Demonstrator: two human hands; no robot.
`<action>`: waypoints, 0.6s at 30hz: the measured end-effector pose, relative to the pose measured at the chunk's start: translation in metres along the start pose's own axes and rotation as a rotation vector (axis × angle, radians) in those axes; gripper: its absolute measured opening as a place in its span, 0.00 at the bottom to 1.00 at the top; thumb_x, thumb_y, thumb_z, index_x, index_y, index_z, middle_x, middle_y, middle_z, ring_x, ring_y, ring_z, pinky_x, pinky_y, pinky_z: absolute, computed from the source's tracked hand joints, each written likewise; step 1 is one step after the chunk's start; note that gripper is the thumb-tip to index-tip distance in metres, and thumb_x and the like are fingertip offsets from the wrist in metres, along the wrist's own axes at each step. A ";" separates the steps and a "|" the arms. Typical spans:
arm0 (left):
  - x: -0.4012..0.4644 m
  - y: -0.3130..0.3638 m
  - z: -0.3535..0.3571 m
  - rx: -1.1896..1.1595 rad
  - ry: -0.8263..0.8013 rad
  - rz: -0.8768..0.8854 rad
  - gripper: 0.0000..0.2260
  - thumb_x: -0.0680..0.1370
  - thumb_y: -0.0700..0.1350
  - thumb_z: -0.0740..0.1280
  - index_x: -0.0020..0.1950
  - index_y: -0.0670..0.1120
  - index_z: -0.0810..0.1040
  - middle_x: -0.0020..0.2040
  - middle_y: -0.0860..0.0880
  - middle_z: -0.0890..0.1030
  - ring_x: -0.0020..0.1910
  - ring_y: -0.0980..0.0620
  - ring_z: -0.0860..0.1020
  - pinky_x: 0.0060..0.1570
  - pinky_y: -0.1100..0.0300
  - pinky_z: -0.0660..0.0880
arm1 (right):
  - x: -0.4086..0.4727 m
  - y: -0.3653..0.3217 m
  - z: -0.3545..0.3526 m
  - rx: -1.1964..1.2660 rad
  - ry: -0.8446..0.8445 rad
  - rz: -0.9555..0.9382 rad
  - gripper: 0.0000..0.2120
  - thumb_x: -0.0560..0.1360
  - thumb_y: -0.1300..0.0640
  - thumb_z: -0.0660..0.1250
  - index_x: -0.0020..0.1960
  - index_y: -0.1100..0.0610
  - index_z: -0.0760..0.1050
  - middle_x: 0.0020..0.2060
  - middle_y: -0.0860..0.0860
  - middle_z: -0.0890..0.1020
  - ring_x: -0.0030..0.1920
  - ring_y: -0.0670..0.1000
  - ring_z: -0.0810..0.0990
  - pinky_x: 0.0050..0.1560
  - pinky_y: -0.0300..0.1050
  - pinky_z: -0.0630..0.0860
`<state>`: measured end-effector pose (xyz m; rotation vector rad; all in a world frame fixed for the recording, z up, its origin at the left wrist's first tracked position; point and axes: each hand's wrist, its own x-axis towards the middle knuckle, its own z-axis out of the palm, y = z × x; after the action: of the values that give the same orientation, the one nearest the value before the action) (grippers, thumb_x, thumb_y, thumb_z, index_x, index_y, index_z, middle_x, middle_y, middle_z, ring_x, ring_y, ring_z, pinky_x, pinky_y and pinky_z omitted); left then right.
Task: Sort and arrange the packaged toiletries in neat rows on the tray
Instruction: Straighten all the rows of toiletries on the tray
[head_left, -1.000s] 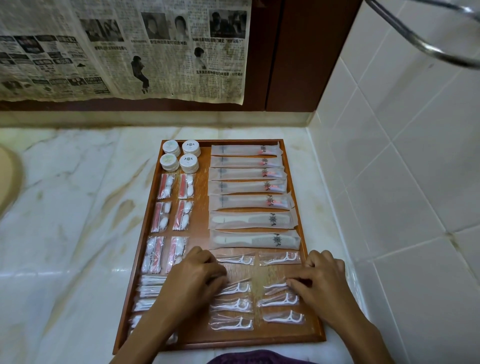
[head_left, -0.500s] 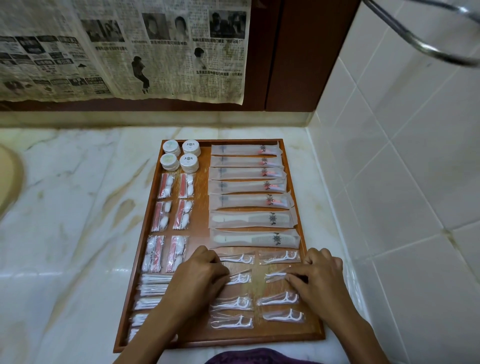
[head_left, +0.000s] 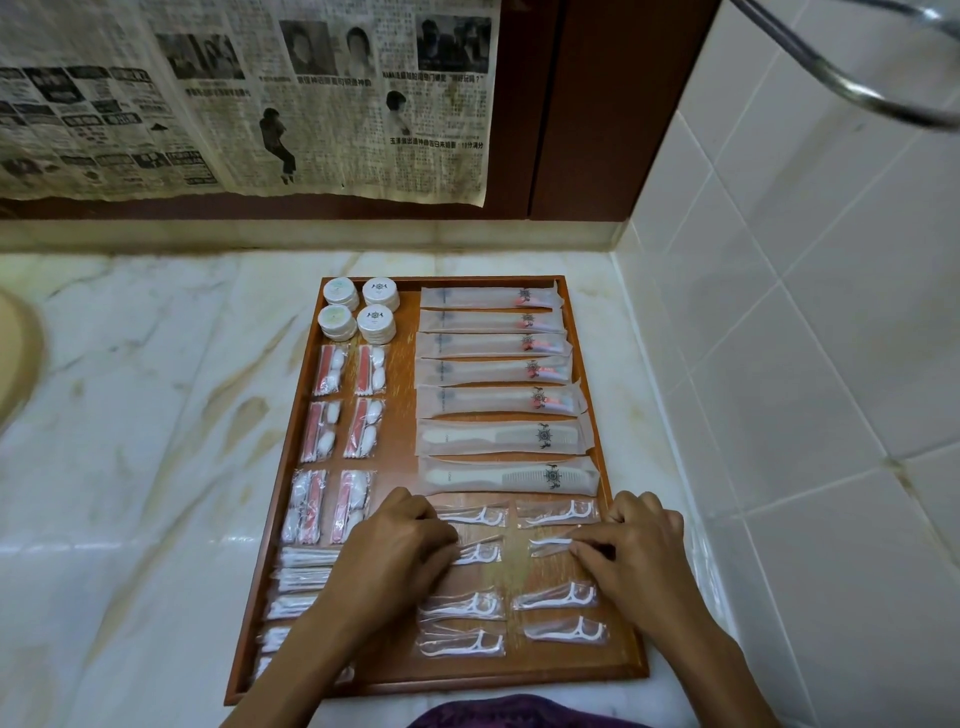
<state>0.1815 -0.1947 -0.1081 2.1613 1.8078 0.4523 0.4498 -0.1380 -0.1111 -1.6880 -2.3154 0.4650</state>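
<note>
A wooden tray (head_left: 623, 670) on the marble counter holds packaged toiletries in rows. Round white soap packs (head_left: 358, 309) sit at its far left, toothbrush packets (head_left: 491, 345) and two comb packets (head_left: 506, 475) on the right, cotton-bud packs (head_left: 345, 410) down the left. Floss-pick packets fill the near part in two columns. My left hand (head_left: 402, 551) pinches the second floss pick (head_left: 478, 555) of the left column. My right hand (head_left: 636, 553) pinches the second floss pick (head_left: 550, 544) of the right column. Both picks lie on the tray.
A tiled wall (head_left: 810, 364) rises close to the tray's right edge. Newspaper (head_left: 249, 93) hangs on the brown panel behind the counter. A metal rail (head_left: 841, 88) crosses the upper right. A basin rim (head_left: 21, 358) shows at far left.
Both hands have slid their floss-pick packets away from me, up the tray, opening a gap above the third row. The other packets have not moved.
</note>
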 end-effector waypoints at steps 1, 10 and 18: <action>0.000 0.001 -0.001 -0.001 0.013 -0.003 0.12 0.74 0.57 0.62 0.43 0.55 0.83 0.39 0.57 0.78 0.42 0.56 0.74 0.30 0.60 0.75 | 0.000 0.000 0.000 0.001 0.004 -0.002 0.06 0.67 0.50 0.77 0.44 0.45 0.84 0.37 0.40 0.68 0.42 0.46 0.68 0.47 0.45 0.64; -0.004 0.007 -0.004 -0.013 -0.052 -0.010 0.06 0.70 0.53 0.75 0.44 0.55 0.84 0.40 0.56 0.77 0.43 0.56 0.75 0.28 0.61 0.75 | -0.001 0.000 0.002 -0.010 0.037 0.000 0.07 0.65 0.51 0.78 0.42 0.44 0.84 0.37 0.40 0.70 0.41 0.45 0.69 0.45 0.45 0.66; -0.001 0.007 -0.004 0.010 -0.029 0.015 0.03 0.70 0.50 0.75 0.42 0.55 0.84 0.38 0.56 0.74 0.42 0.55 0.73 0.26 0.58 0.74 | -0.001 0.000 0.003 -0.023 0.046 -0.015 0.08 0.64 0.51 0.79 0.41 0.44 0.84 0.37 0.41 0.72 0.41 0.46 0.70 0.43 0.45 0.68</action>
<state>0.1862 -0.1966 -0.1019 2.1778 1.7840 0.4141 0.4494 -0.1394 -0.1139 -1.6724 -2.3080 0.3936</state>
